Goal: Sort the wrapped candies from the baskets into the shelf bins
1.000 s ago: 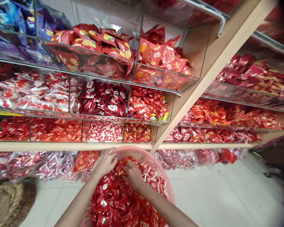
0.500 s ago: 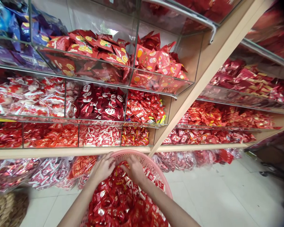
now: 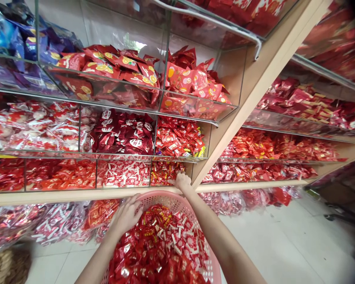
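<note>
A pink perforated plastic basket (image 3: 214,256) stands below the shelf, filled with red-wrapped candies (image 3: 148,252) and smaller red-and-white ones. My left hand (image 3: 127,215) grips its left rim, thumb toward the inside. Up at the lowest shelf row, my right hand (image 3: 182,183) reaches over the front edge into the right-end compartment, which holds small red-and-gold wrapped candies (image 3: 162,173). Its thumb points left, apart from the bent fingers, and no candy shows in it. The fingertips are partly hidden.
Clear-fronted shelf bins hold maroon packets (image 3: 124,134), red orange-print packets (image 3: 106,63) and blue packets (image 3: 20,43). A slanting wooden upright (image 3: 225,142) divides the shelves. Bagged candies (image 3: 59,221) lie under the bottom ledge (image 3: 62,196). Pale floor tiles (image 3: 272,244) extend to the right.
My right hand has left the candies in the basket and moved up and right to the shelf's bottom right compartment. My left hand stays at the basket's rim. The view has shifted slightly.
</note>
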`<state>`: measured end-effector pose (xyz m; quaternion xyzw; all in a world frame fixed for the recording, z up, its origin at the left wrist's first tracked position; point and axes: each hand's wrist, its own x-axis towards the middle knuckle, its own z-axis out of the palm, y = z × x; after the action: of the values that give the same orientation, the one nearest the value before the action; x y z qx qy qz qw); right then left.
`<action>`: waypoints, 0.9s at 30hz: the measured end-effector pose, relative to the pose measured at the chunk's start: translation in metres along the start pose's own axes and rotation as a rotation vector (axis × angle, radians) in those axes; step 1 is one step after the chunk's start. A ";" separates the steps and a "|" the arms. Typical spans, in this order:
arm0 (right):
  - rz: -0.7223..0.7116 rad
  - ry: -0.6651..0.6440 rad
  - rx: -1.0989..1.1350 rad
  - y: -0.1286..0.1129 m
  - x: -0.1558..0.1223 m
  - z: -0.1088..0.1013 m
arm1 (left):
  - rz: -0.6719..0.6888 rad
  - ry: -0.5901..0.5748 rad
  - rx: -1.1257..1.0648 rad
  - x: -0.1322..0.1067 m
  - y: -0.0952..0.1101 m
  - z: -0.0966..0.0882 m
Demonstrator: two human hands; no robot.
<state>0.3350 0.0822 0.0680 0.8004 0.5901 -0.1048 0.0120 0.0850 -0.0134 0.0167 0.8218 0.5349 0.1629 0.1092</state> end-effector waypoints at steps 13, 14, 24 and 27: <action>-0.146 0.015 0.039 0.014 0.005 0.003 | 0.019 0.028 -0.018 0.002 -0.001 0.003; -0.143 -0.002 0.035 0.013 0.005 0.002 | 0.017 0.026 -0.013 0.002 -0.001 0.003; -0.005 -0.047 0.062 -0.009 0.007 0.003 | 0.012 0.027 -0.019 0.001 0.001 -0.001; -0.010 -0.042 0.071 -0.014 0.008 0.009 | 0.010 0.003 0.002 0.002 0.002 -0.002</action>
<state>0.3222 0.0926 0.0597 0.7949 0.5898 -0.1423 -0.0048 0.0861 -0.0125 0.0194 0.8244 0.5312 0.1640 0.1066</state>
